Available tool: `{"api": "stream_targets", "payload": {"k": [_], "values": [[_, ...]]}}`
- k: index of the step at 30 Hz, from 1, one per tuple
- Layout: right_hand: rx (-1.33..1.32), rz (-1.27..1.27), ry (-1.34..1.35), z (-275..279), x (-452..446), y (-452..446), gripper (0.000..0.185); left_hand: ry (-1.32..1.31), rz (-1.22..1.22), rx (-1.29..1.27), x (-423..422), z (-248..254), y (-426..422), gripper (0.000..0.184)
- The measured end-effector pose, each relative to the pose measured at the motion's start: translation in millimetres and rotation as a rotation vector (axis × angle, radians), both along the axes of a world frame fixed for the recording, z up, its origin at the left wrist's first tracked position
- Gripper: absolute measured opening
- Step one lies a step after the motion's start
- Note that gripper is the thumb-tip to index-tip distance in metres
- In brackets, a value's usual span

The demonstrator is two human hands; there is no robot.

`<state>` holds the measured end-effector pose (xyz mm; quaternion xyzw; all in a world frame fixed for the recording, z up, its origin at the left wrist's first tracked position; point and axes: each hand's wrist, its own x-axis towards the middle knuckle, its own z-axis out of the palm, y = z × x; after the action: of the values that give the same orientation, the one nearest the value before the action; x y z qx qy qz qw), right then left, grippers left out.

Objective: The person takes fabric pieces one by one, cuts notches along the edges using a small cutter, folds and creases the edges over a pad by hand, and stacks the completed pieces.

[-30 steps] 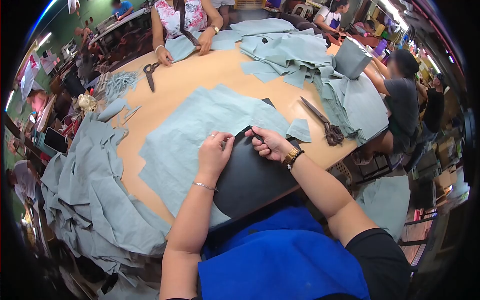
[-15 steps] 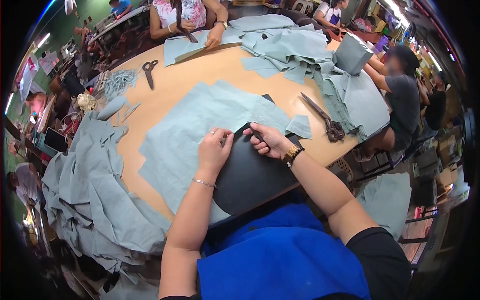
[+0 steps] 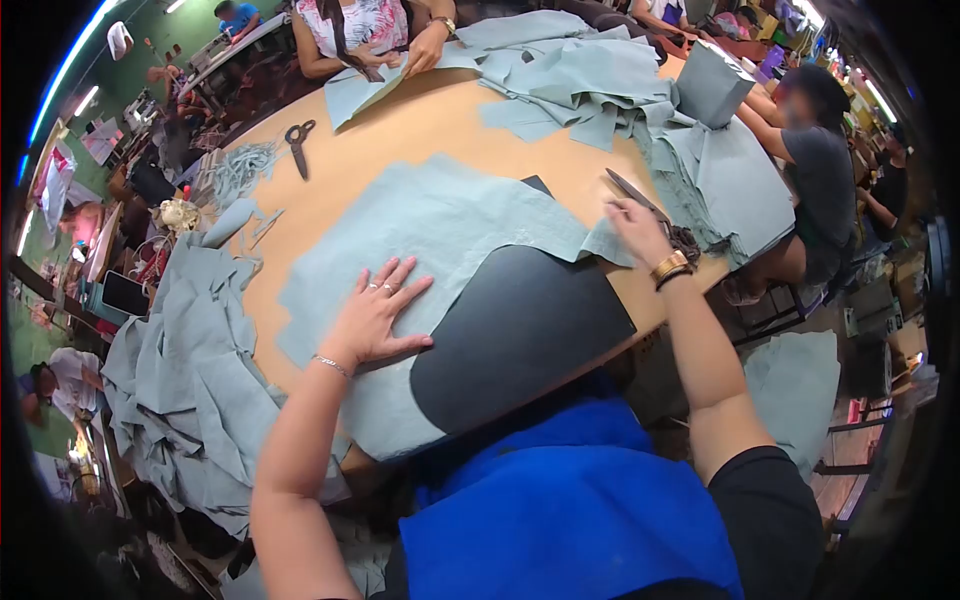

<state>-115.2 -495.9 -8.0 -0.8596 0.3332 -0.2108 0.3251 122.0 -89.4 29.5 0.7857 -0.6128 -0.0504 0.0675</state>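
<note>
Pale green cloth (image 3: 440,220): spread on the worktop (image 3: 420,120), from its middle to its front edge.
Black sheet (image 3: 520,330): along the front edge, beside the cloth; I cannot tell which overlaps.
Left hand (image 3: 385,312): palm down on the cloth, fingers spread, gripping nothing.
Right hand (image 3: 638,230): blurred, by the scrap (image 3: 605,246) and the shears (image 3: 684,243) toward the right edge; whether its fingers grip anything, I cannot tell.
Cloth risk: a sideways push of the left hand could crease or shift it.
Shears risk: with bare fingers this near, a careless reach could nick them.
</note>
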Motion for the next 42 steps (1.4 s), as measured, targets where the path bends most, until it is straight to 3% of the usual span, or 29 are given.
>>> {"api": "stream_targets", "payload": {"k": [1,4,5,6,7,9,12,15,17,19,22,24,27,30,34,37,39,42], "values": [[0.070,-0.079,0.091,2.4,-4.5,-15.4,0.037,-0.007,0.047,-0.041,0.8,-8.9,-0.6,0.089],[-0.810,-0.186,-0.064,-2.7,-5.0,-13.3,0.037,0.071,0.642,-0.117,-4.9,-29.7,-36.7,0.091],[-0.634,-0.023,-0.190,6.3,0.8,1.9,0.039,0.092,0.854,-0.173,-1.7,-37.5,-49.4,0.091],[-0.451,0.135,-0.310,22.8,8.5,32.2,0.041,0.280,0.962,-0.414,6.1,-45.5,-61.3,0.091],[-0.380,0.239,-0.215,33.3,10.0,67.9,0.045,0.346,0.970,-0.553,8.2,-42.7,-67.8,0.092],[-0.329,0.426,-0.003,48.9,6.3,134.7,0.050,0.481,0.967,-0.826,8.1,-37.5,-75.7,0.092],[-0.462,0.472,0.079,42.4,-2.3,175.3,0.057,0.227,0.520,-0.422,9.6,-18.9,-38.9,0.094],[-0.340,0.438,0.083,33.0,-3.1,167.8,0.050,-0.002,0.349,0.045,-9.2,-5.4,4.2,0.097],[-0.150,0.499,0.023,16.4,2.2,141.3,0.044,-0.010,0.414,-0.014,-25.2,-11.5,27.7,0.102],[0.072,0.590,0.189,41.7,3.1,116.2,0.041,-0.005,0.474,0.028,-52.5,-9.4,45.2,0.104],[0.094,0.779,0.387,69.7,5.8,78.1,0.024,-0.035,0.515,0.261,-107.5,34.7,46.1,0.102],[0.056,0.775,0.436,79.5,10.8,63.7,0.022,-0.122,0.483,0.439,-123.4,52.8,35.1,0.099],[-0.060,0.782,0.439,113.5,11.8,69.5,0.018,-0.080,0.160,-0.053,-103.2,26.0,-1.1,0.089],[-0.149,0.758,0.474,141.2,19.3,70.6,0.016,0.225,-0.027,-0.298,-79.9,-2.8,-50.1,0.073],[-0.981,0.353,-0.056,132.3,27.2,66.2,0.022,0.126,0.025,-0.281,-78.3,-6.6,-82.1,0.057],[-0.530,0.548,-0.068,118.0,27.1,92.7,0.026,0.071,0.072,-0.396,-92.2,-8.6,-91.6,0.057],[-0.360,0.788,-0.097,76.9,33.6,104.0,0.027,0.035,0.112,-0.437,-97.2,-12.6,-93.8,0.059],[-0.273,0.858,-0.025,42.2,40.6,121.8,0.026,0.034,0.102,-0.455,-100.9,-12.2,-94.6,0.062]]}}
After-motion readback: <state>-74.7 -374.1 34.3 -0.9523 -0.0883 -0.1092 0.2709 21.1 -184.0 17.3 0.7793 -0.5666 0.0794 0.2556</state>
